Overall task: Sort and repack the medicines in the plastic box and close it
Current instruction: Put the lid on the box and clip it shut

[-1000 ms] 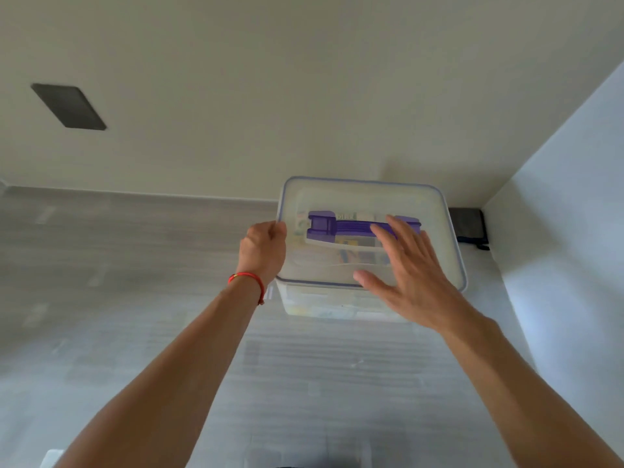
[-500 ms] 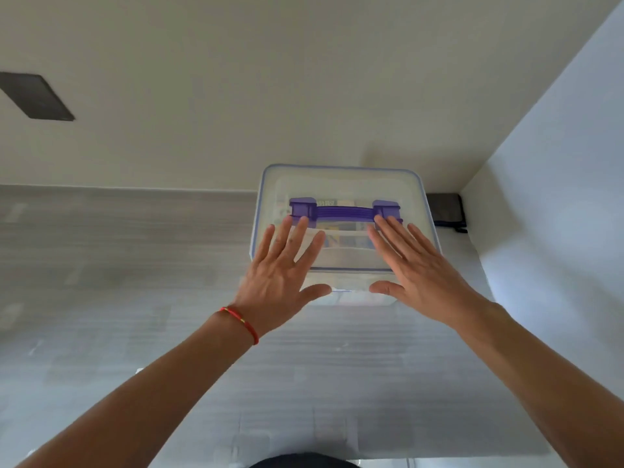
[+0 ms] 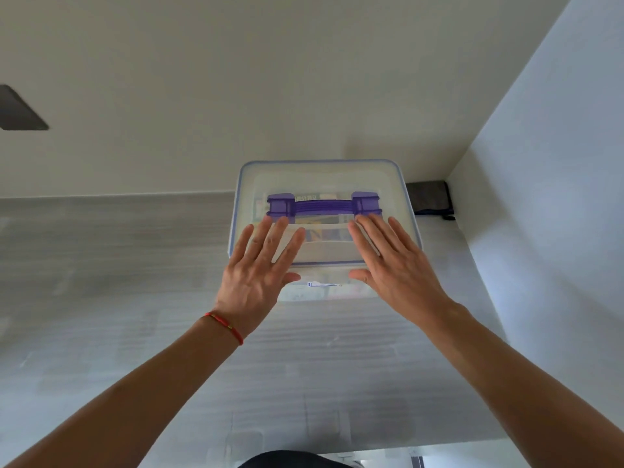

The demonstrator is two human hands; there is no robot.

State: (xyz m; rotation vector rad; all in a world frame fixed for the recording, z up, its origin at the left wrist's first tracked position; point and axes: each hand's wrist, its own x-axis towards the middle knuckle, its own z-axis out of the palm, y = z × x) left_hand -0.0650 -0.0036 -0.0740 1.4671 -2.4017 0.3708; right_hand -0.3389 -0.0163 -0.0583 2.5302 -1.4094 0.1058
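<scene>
Squarely on the grey surface (image 3: 135, 265), clear plastic box (image 3: 324, 173) against the cream wall (image 3: 270, 79), lid on, purple handle (image 3: 324, 207) running left to right, left hand (image 3: 260, 268) and right hand (image 3: 391, 261) flat on the lid, fingers straight and spread, dark pouch (image 3: 429, 199) in the corner behind.

This looks like a home, a plain room corner rather than a shop or lab; the grey wood-grain counter (image 3: 118, 265) under the spread fingers (image 3: 270, 238) runs back to a bare cream wall (image 3: 270, 79) beyond the fingertips, and a pale side wall (image 3: 540, 197) closes it in to the right of them; a household clear plastic box (image 3: 324, 177) with a purple handle (image 3: 324, 207) just ahead of the fingertips shows packets of medicines inside, blurred; a dark pouch (image 3: 429, 199) lies in the corner past the right fingers; a dark panel (image 3: 20, 109) sits on the wall far left of them
</scene>
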